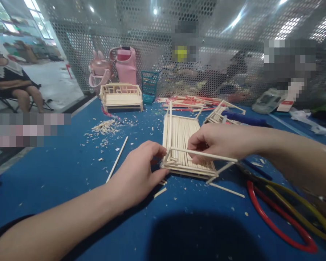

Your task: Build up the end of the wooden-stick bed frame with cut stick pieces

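Note:
A miniature bench-like frame of pale wooden sticks lies in front of me, with a slatted base and thin posts at its corners. My left hand holds its near left corner between thumb and fingers. Over the slats, my right hand has its fingers pinched together behind the near top stick. Whatever is between those fingertips is hidden. A loose stick lies left of my left hand, and another stick lies by the frame's near right corner.
Behind stands a similar small stick bench, near wood scraps. A stick bundle lies before the perforated metal panel. A cutting tool with red and yellow handles rests at right. A person sits at far left.

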A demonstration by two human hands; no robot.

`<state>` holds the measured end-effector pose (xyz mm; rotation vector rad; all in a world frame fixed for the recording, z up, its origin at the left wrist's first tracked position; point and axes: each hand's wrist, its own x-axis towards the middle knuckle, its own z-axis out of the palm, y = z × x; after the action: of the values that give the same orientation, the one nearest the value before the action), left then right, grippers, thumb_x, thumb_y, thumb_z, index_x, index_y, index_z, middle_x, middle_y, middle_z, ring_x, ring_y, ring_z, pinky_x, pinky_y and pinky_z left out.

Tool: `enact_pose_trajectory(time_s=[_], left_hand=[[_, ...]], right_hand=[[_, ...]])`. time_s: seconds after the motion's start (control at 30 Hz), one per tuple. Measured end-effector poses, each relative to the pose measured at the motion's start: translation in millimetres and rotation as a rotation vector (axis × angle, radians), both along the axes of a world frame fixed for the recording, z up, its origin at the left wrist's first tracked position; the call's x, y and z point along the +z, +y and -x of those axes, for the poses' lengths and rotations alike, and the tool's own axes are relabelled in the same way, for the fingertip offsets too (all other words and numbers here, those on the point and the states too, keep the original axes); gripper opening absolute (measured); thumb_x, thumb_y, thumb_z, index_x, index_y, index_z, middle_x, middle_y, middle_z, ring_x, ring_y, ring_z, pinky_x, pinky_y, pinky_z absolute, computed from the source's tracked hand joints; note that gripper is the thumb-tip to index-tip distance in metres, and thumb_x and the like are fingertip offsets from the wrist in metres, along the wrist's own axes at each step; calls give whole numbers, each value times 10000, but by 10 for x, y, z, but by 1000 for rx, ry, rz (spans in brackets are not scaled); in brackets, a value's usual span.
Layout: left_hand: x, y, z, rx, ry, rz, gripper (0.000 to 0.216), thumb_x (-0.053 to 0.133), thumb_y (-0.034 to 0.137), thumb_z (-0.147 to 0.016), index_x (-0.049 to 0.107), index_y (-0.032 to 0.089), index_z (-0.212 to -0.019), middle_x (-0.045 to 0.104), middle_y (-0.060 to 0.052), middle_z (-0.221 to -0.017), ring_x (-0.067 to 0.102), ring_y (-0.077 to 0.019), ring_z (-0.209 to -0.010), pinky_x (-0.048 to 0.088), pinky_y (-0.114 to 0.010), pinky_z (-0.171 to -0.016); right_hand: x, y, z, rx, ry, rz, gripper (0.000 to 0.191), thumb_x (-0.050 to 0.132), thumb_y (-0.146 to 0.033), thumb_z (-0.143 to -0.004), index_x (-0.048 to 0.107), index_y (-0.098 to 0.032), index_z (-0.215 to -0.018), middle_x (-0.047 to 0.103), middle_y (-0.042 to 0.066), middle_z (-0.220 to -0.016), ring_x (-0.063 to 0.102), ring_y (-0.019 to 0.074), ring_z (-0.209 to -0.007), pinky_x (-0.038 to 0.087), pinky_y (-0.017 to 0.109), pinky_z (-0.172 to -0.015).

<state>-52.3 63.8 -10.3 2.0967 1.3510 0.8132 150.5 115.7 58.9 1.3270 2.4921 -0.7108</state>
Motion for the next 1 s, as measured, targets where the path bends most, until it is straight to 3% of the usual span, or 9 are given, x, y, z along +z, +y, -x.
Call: enact_pose_trajectory(time_s=[0.2, 0.4, 0.5, 0.6, 0.73, 1.0], left_hand=[[-29, 125, 65, 26, -73, 33, 174, 635, 222, -720, 593, 194, -886, 657, -34, -908, 633, -201, -856, 524, -362, -787], [0, 103, 56, -5, -137, 34, 205, 606, 160, -722, 596, 178, -927, 617, -62, -1004, 626, -193, -903, 539, -352, -810], [37, 47, 47, -20, -166, 85, 292, 633, 161, -706, 582, 180, -993, 622, -77, -1061, 630, -207, -944, 534, -358, -835], [53, 5, 32, 4, -226, 144, 366, 672, 212, -700, 560, 187, -1048, 641, -82, -1074, 632, -224, -967, 530, -376, -841], [41, -12, -1, 92, -265, 153, 302, 668, 263, -731, 585, 181, -1010, 654, -66, -1009, 636, -213, -915, 530, -374, -810], [17, 7, -22, 123, -268, 57, 164, 669, 241, -733, 626, 183, -880, 640, -25, -911, 613, -184, -860, 522, -325, -755]], right_hand=[[-72, 102, 25, 115, 206, 75, 193, 573, -351, -767, 597, -166, -817, 544, -24, -665, 480, 100, -587, 366, 206, -511], [-111, 146, 57, 119, 243, 50, 231, 577, -378, -776, 640, -163, -719, 589, -9, -637, 518, 110, -598, 378, 216, -529], [-119, 134, 71, 9, 372, 108, 204, 608, -368, -755, 634, -168, -725, 601, -9, -663, 525, 102, -600, 391, 215, -536], [-167, 129, 102, -191, 640, 354, 204, 680, -342, -694, 597, -165, -753, 594, -23, -653, 522, 80, -548, 412, 206, -514], [-256, 143, 164, -305, 839, 605, 256, 737, -335, -643, 592, -150, -742, 571, -44, -589, 491, 54, -475, 394, 182, -459], [-247, 134, 249, -291, 756, 510, 245, 746, -346, -632, 634, -144, -715, 590, -43, -619, 496, 53, -524, 379, 180, -495]])
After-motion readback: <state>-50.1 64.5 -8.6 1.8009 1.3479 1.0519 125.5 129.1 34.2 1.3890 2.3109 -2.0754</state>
